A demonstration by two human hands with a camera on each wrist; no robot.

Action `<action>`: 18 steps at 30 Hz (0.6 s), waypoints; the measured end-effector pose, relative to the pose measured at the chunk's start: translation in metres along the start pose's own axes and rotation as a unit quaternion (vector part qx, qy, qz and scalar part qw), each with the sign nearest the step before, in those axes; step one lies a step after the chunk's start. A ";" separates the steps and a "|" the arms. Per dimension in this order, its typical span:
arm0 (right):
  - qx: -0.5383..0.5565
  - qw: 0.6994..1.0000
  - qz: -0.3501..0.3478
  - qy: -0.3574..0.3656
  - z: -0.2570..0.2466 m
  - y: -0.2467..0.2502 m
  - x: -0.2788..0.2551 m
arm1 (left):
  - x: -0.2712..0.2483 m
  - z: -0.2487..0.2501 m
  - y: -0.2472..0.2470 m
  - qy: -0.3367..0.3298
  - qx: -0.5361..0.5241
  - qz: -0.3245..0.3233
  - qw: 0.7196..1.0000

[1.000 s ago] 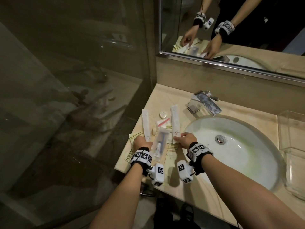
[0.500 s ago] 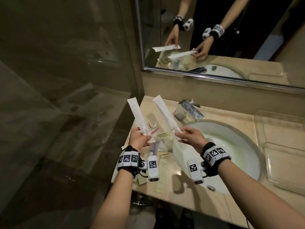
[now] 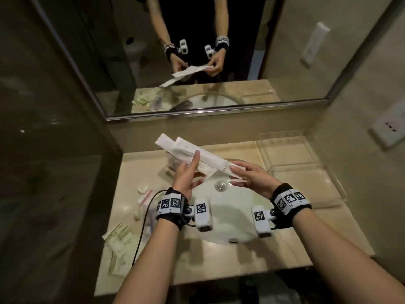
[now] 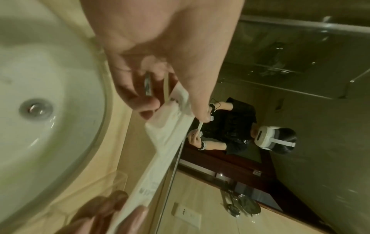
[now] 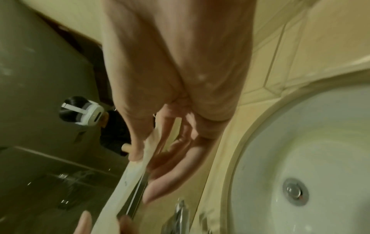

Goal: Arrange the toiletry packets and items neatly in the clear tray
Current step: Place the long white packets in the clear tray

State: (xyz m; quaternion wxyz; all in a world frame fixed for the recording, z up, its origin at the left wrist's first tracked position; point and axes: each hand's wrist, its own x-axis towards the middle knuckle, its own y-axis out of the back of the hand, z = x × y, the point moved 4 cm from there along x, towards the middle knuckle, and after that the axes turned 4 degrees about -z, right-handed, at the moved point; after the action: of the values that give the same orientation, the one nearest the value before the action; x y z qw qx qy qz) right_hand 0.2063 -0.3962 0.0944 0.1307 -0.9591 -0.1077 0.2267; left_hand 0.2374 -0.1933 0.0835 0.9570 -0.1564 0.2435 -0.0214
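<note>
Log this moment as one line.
hands: left, right hold two long white packets together | over sink | clear tray: nothing visible inside

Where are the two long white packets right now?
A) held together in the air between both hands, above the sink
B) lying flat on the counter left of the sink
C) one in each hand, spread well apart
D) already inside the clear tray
A: the head view shows the two long white packets overlapped and lifted over the sink, the left hand and right hand both on them; the clear tray sits apart on the right.
</note>
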 end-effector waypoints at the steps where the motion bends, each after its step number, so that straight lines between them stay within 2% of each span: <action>1: 0.016 1.000 0.002 0.000 -0.001 0.013 -0.008 | 0.003 -0.004 -0.012 0.000 -0.015 0.001 1.000; 5: 0.069 0.997 0.017 -0.004 -0.005 0.075 -0.032 | 0.015 -0.024 -0.061 -0.005 -0.032 0.024 0.999; 11: 0.127 0.988 0.093 0.006 -0.001 0.174 -0.057 | 0.029 -0.070 -0.133 0.017 -0.027 0.045 0.998; 14: 0.254 0.952 0.170 0.017 0.010 0.218 -0.066 | 0.032 -0.097 -0.173 0.041 0.006 0.023 0.999; 16: 0.307 0.933 0.187 -0.002 0.020 0.237 -0.068 | 0.031 -0.116 -0.199 0.063 0.020 0.004 0.998; 18: 0.321 0.928 0.189 -0.021 0.031 0.249 -0.070 | 0.030 -0.135 -0.221 0.082 0.027 -0.003 0.996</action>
State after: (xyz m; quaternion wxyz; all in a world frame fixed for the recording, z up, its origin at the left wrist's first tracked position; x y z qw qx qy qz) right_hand 0.1678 -0.6437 0.0215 0.3836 -0.8635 0.1515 0.2901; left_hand 0.2080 -0.4460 0.0260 0.9377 -0.1293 0.3196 -0.0434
